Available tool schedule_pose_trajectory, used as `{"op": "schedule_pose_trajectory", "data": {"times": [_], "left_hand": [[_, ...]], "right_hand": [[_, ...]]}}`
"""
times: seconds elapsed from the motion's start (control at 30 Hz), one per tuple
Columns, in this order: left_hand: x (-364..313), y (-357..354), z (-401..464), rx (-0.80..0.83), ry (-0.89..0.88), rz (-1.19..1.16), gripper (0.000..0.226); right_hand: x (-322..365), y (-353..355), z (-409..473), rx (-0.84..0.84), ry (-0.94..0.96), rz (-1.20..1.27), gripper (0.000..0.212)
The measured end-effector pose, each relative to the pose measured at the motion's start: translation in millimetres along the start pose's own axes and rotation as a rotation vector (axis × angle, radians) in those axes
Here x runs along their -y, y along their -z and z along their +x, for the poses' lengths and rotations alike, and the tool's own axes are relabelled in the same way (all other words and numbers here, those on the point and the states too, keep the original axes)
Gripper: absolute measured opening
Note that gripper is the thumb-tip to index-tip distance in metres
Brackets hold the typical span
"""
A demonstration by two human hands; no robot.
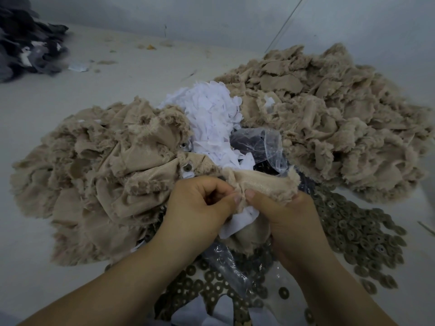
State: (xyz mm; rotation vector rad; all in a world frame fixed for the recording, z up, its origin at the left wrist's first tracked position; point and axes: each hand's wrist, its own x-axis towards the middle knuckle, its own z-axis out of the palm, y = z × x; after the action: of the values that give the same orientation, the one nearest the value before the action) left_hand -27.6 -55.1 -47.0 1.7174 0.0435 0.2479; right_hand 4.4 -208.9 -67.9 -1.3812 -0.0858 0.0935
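Garment workshop: heaped beige fabric scraps point(329, 118) (metal washers point(357, 231) too)

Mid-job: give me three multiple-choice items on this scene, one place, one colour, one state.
1. Where does the white scrap pile lie?
A. by the wall
B. between the left beige heap and the right beige heap
C. on the forearms

2. What colour is the fabric piece in the hands?
A. red
B. green
C. beige

3. How do the left hand and right hand meet it?
A. both pinch it
B. both lie flat beside it
C. only one touches it

Answers: 1 B, it sits between them; 2 C, its frayed cloth is beige; 3 A, both hands close on it.
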Motion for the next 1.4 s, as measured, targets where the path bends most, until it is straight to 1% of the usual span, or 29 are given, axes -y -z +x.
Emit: {"op": "schedule_pose_trajectory", "data": {"times": [0.1, 0.2, 0.3, 0.37, 0.43, 0.47, 0.5, 0.57, 0.63, 0.7, 0.77, 0.87, 0.97, 1.03, 1.07, 1.1, 1.2, 1.23, 1.3, 1.4], "left_hand": [[-2, -2, 0, -0.022, -0.064, 0.101, 0.026], [-4, -5, -1, -0.056, -0.106, 0.220, 0.023], [-3, -5, 0, -0.082, -0.098, 0.231, 0.021], [-2, -4, 1, -0.109, -0.117, 0.224, 0.021], [-3, -4, 1, -0.127, -0.154, 0.213, 0.022], [-5, -3, 1, -0.118, -0.192, 0.214, 0.022], [-7, -2, 0, -0.099, -0.248, 0.228, 0.021], [-11, 1, -2, -0.035, -0.381, 0.300, 0.019], [-15, 4, -1, 0.068, -0.459, 0.402, 0.011], [-19, 7, 2, 0.166, -0.446, 0.557, 0.003], [-20, 7, 4, 0.228, -0.407, 0.679, 0.009], [-20, 3, 3, 0.234, -0.385, 0.720, 0.012], [-20, -1, 2, 0.227, -0.372, 0.739, 0.014], [-19, -2, 0, 0.235, -0.350, 0.704, 0.017], [-18, -2, 0, 0.208, -0.334, 0.651, 0.019], [-17, -1, -1, 0.158, -0.293, 0.564, 0.021], [-13, 0, 0, 0.039, -0.098, 0.226, 0.017], [-11, 0, 0, 0.008, -0.074, 0.183, 0.017], [-11, -1, 0, -0.033, -0.073, 0.178, 0.017], [-9, -2, -1, -0.042, -0.059, 0.160, 0.017]], "right_hand": [[0, 0, -2, -0.039, 0.064, -0.077, 0.006], [0, -1, -2, -0.063, 0.089, -0.119, 0.006], [1, -1, -1, -0.009, 0.045, -0.102, 0.007], [0, 0, 0, -0.005, 0.022, -0.106, 0.005], [-2, 0, 1, -0.034, -0.011, -0.102, 0.018], [-3, 1, 2, -0.034, -0.033, -0.072, 0.016], [-2, 0, 3, -0.018, -0.070, -0.029, 0.009], [0, 1, 5, 0.030, -0.163, 0.065, 0.013], [0, 3, 7, 0.052, -0.231, 0.109, 0.016], [0, 3, 8, 0.057, -0.255, 0.130, 0.016], [1, 2, 7, 0.049, -0.258, 0.150, 0.012], [3, 1, 5, 0.066, -0.257, 0.158, 0.009], [4, 0, 4, 0.054, -0.254, 0.117, 0.006], [4, -1, 3, 0.030, -0.253, 0.088, 0.012], [5, -1, 3, 0.021, -0.253, 0.076, 0.016], [5, -2, 2, 0.012, -0.252, 0.070, 0.017], [8, -2, 0, 0.000, -0.232, 0.091, 0.018], [9, -3, -1, 0.008, -0.224, 0.100, 0.020], [11, -5, -3, 0.017, -0.201, 0.098, 0.021], [13, -7, -5, -0.012, -0.199, 0.093, 0.017]]}}
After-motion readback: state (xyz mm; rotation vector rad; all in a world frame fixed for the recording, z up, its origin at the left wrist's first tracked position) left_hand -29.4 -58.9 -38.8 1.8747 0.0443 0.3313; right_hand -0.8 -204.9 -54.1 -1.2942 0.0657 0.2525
